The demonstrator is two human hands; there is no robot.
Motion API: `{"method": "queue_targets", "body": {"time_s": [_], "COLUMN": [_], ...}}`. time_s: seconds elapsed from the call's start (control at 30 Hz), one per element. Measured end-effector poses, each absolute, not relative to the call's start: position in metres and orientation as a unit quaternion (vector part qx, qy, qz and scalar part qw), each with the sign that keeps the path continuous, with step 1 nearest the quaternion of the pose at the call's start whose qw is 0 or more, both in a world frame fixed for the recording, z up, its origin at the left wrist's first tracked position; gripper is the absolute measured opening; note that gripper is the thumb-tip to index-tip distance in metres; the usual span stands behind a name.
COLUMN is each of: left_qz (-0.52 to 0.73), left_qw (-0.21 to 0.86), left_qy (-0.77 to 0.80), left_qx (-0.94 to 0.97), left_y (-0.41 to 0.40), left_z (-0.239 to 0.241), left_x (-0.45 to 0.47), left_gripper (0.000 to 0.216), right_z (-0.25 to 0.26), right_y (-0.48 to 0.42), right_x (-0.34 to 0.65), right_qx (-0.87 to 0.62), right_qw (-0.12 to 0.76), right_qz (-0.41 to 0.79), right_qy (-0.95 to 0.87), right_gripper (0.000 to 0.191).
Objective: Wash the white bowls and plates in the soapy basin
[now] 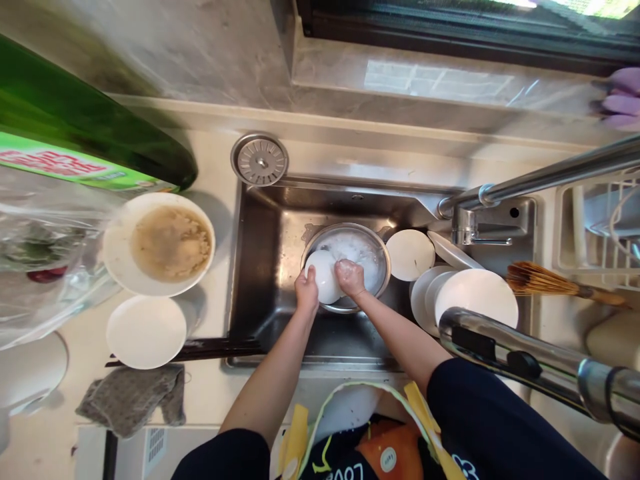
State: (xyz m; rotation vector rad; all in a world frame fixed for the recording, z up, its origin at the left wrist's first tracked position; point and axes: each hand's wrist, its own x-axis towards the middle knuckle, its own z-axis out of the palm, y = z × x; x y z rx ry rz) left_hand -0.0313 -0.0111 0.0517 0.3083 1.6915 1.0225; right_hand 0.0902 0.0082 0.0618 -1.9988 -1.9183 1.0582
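My left hand (pixel 307 291) grips the rim of a small white bowl (pixel 324 275), holding it over a steel basin (pixel 373 241) of soapy water in the sink (pixel 260 267). My right hand (pixel 350 277) is closed and foamy, pressed against the bowl's right side; whatever it holds is hidden. Both arms reach down into the sink from the bottom of the view.
White plates and bowls (pixel 475 293) are stacked at the sink's right. On the left counter stand a dirty bowl (pixel 159 243), a white bowl (pixel 146 331), a grey cloth (pixel 131 397) and a green bottle (pixel 85 133). The tap (pixel 540 177), a brush (pixel 545 283) and a drain strainer (pixel 259 159) are nearby.
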Motion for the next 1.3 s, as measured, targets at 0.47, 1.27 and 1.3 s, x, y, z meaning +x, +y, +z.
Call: {"method": "queue_targets", "body": {"time_s": [0.47,1.27,1.3], "left_qz": [0.377,0.316,0.314], "left_qw": [0.500,0.538,0.535], "left_qy": [0.732,0.675,0.674], "left_qx": [0.268,0.394,0.401], "left_y": [-0.010,-0.015,-0.016], "left_z": [0.054,0.059,0.058], "left_x": [-0.041,-0.032,-0.031], "left_gripper": [0.047,0.038,0.038], "right_z": [0.007,0.110,0.104], "right_y": [0.009,-0.004,0.004], "right_x": [0.117,0.072,0.071], "right_qx": [-0.804,-0.552,-0.573], "right_qw": [0.167,0.235,0.223], "right_qz": [0.293,0.406,0.395], "right_qy": [-0.489,-0.690,-0.683], "right_gripper": [0.040,0.045,0.044]}}
